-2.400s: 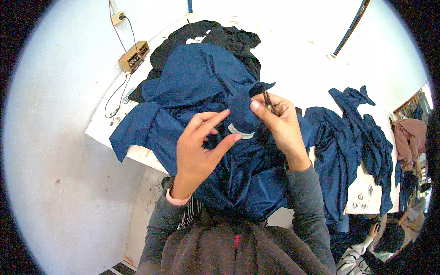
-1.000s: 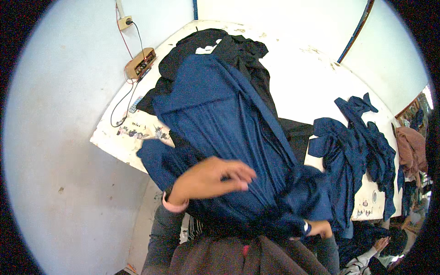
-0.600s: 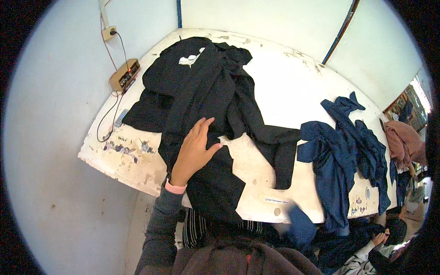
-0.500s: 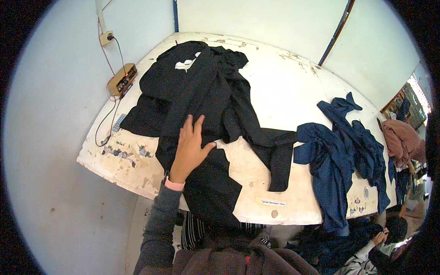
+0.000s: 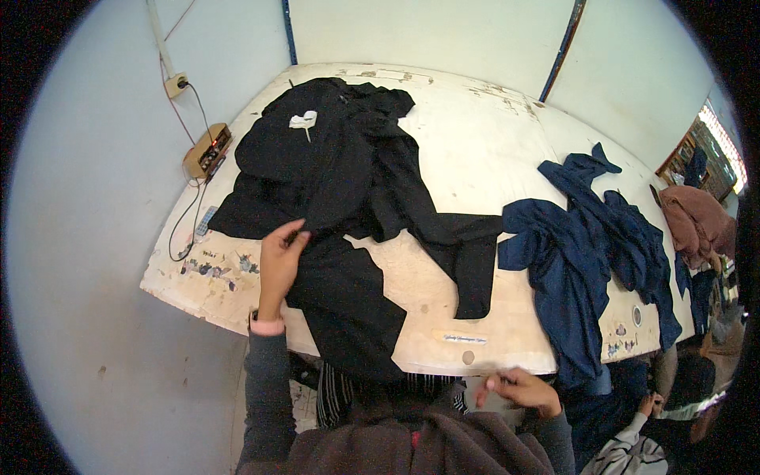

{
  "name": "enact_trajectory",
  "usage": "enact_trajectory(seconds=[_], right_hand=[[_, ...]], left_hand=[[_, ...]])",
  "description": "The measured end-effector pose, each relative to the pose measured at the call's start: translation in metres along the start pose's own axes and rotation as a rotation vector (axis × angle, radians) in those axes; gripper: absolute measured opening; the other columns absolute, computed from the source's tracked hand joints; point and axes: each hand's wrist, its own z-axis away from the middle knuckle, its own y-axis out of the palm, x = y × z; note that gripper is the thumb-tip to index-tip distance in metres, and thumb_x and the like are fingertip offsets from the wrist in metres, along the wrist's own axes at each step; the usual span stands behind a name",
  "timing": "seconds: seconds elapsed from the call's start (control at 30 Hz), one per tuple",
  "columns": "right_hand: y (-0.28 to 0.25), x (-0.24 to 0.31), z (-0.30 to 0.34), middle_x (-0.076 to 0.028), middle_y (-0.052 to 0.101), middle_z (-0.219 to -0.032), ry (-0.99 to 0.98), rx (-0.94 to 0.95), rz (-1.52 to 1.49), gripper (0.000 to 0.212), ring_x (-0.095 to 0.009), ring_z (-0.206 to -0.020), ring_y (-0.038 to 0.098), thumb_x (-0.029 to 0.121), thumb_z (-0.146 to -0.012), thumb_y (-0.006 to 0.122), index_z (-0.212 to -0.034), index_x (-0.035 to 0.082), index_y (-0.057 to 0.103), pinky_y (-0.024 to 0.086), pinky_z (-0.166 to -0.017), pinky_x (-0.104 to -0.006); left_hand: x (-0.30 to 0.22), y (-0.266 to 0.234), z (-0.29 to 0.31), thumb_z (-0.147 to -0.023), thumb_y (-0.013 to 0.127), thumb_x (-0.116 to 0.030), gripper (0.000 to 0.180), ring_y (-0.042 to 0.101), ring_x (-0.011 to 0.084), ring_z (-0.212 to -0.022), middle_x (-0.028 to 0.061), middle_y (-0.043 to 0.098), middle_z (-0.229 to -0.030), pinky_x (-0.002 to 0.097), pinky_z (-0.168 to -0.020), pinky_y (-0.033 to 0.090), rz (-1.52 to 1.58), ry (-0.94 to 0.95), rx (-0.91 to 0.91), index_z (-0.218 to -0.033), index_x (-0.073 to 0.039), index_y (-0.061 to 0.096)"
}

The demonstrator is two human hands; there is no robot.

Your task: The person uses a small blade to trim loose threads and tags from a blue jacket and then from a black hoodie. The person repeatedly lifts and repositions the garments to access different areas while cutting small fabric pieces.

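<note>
One black garment heap (image 5: 340, 174) lies on the left half of the white table (image 5: 491, 182), one long piece hanging over the front edge and one sleeve-like piece stretching right. One small white piece (image 5: 303, 120) sits on top of it. The person's left hand (image 5: 280, 261) is at the heap's near side, thumb and forefinger drawn together, apparently pinching the black cloth's edge; one pink wristband (image 5: 267, 325) circles that wrist. The right hand (image 5: 518, 388) hangs just off the table's front edge, fingers bent and slightly blurred; I can't tell how far they part or whether they hold anything. To the right lie navy garments (image 5: 566, 269) in two bunches, nearly touching the black sleeve. Leftward are one remote control (image 5: 207, 220), one brown box-shaped device (image 5: 207, 150) and one wall socket (image 5: 175, 85). At lower right shows one co-worker's hand (image 5: 651, 404).
</note>
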Motion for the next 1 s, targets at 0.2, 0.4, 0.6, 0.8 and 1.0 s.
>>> enact_trajectory(seconds=[0.2,0.4,0.6,0.8,1.0], right_hand=[[0.011,0.095,-0.112,-0.004,0.067,-0.122,-0.647,-0.514,-0.153,0.048,-0.004,-0.067,0.046,0.031,-0.099,0.063,-0.14,0.006,0.057,0.038,-0.059,-0.0199],[0.051,0.121,-0.186,-0.015,0.069,-0.125,-0.491,-0.251,0.422,0.056,-0.017,-0.093,0.064,0.022,-0.09,0.076,-0.14,0.007,0.057,0.051,-0.081,-0.0311],[0.049,0.089,-0.163,-0.014,0.071,-0.122,-0.612,0.359,0.326,0.039,-0.026,-0.109,0.069,0.017,-0.095,0.069,-0.132,0.006,0.064,0.053,-0.094,-0.0371],[0.035,0.086,-0.118,-0.013,0.071,-0.124,-0.55,0.79,0.309,0.038,-0.024,-0.11,0.069,0.017,-0.098,0.067,-0.134,0.005,0.063,0.054,-0.092,-0.0341],[0.024,0.077,-0.11,-0.011,0.075,-0.115,-0.498,0.84,0.289,0.035,-0.019,-0.1,0.072,0.009,-0.093,0.071,-0.127,0.005,0.069,0.055,-0.083,-0.0303]], left_hand=[[-0.063,0.014,0.111,-0.088,0.065,0.005,0.026,0.074,0.0191,-0.094,0.0135,0.076,-0.104,0.0319,-0.084,0.058,0.177,-0.05,0.869,-0.112,0.0,0.074],[-0.062,0.029,0.179,-0.099,0.064,-0.026,0.048,0.073,0.0342,-0.092,0.0173,0.074,-0.106,0.0404,-0.082,0.057,0.155,0.227,1.308,-0.142,-0.007,0.055],[-0.082,-0.024,0.129,-0.096,0.071,-0.023,0.019,0.073,0.0212,-0.088,0.0067,0.075,-0.094,0.0314,-0.08,0.056,-0.075,-0.224,0.663,-0.106,-0.007,0.071],[-0.049,-0.024,0.076,-0.082,0.082,-0.024,0.086,0.05,0.0395,-0.13,0.0236,0.047,-0.146,0.0483,-0.108,0.041,-0.739,0.255,0.148,-0.153,-0.009,0.036],[0.008,-0.006,0.075,-0.083,0.074,-0.011,0.063,0.056,0.039,-0.121,0.0192,0.059,-0.13,0.0535,-0.113,0.038,-0.548,0.323,0.224,-0.143,-0.011,0.054]])
